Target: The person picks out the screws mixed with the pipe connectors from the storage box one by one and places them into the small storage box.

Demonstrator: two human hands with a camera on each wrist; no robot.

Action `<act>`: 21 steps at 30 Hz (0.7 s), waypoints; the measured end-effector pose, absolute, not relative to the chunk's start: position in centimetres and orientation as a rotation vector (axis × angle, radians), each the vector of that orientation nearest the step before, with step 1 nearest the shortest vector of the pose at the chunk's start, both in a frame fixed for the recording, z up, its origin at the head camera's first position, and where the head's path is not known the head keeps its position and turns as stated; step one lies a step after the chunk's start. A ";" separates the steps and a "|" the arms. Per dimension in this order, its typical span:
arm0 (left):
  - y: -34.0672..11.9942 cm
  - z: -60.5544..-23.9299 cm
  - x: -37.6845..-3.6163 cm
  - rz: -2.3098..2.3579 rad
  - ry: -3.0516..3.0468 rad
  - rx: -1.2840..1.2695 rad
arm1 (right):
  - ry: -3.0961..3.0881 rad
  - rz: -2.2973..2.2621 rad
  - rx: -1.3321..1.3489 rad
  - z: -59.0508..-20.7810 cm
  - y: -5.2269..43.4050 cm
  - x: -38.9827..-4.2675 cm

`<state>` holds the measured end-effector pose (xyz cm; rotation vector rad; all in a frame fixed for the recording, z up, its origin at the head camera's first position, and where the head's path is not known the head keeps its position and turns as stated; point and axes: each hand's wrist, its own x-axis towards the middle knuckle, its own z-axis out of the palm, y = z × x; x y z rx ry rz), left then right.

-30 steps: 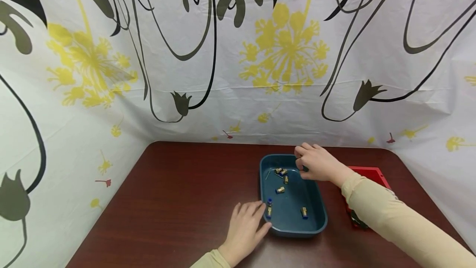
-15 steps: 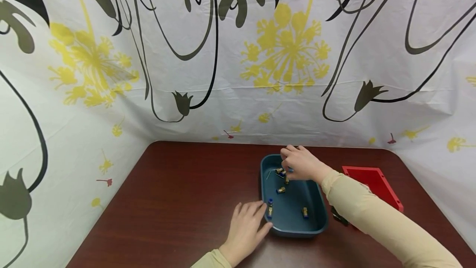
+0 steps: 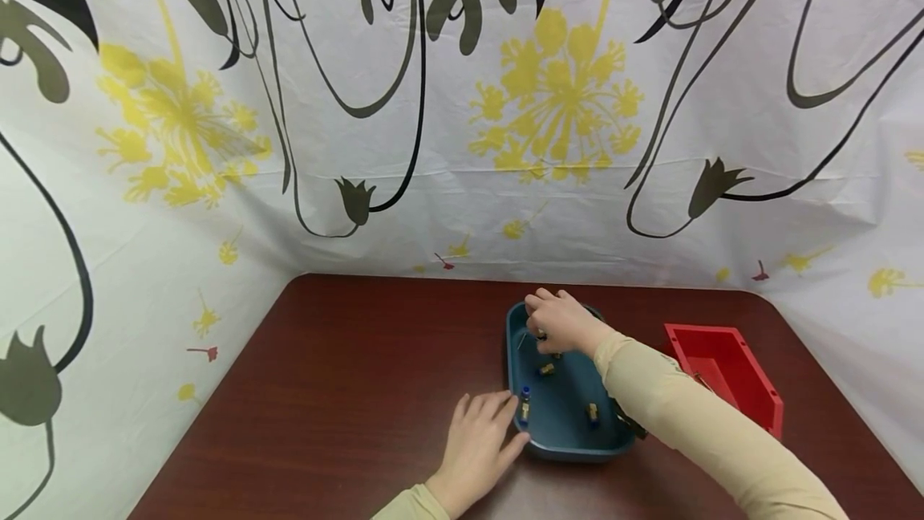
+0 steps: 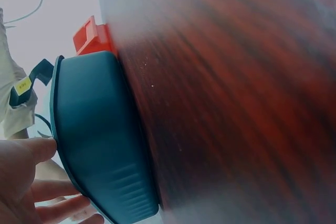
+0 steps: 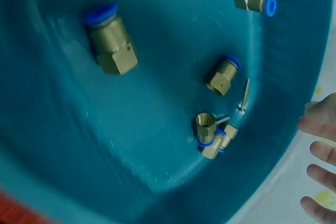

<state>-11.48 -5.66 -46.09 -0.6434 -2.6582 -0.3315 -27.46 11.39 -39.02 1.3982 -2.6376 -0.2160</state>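
A blue-teal tray (image 3: 570, 444) holds several brass push-in fittings with blue collars. One fitting (image 3: 593, 413) lies at the tray's front right, and another (image 5: 223, 74) lies in the middle. My right hand (image 3: 559, 322) hovers over the tray's far left end, hiding most of a cluster of fittings (image 5: 210, 137) there. In the right wrist view, its relaxed fingers (image 5: 321, 177) are spread apart with nothing between them. A thin screw (image 5: 245, 95) lies near that cluster. My left hand (image 3: 472, 448) rests at the tray's left rim, fingers nearly straight, thumb and fingertips touching the edge.
To the right stands a red bin (image 3: 743, 367), partly covered by my right sleeve (image 3: 693, 408). A dark wrist mount (image 4: 31, 82) shows on the right arm. The brown table (image 3: 361, 375) meets a patterned curtain (image 3: 447, 143) at its back edge.
My right hand has moved left across the tray's far end, now over the cluster of fittings. More of the red bin shows. The left hand stays at the rim.
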 end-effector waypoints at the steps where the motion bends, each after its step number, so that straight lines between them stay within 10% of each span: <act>1: -5.7 -46.1 -11.5 -0.333 -2.665 -0.644 | -2.645 -0.213 1.392 -39.3 11.3 -27.5; 21: -5.8 -46.2 -11.6 -0.341 -2.660 -0.658 | -2.821 -0.229 1.270 -42.8 10.6 -29.2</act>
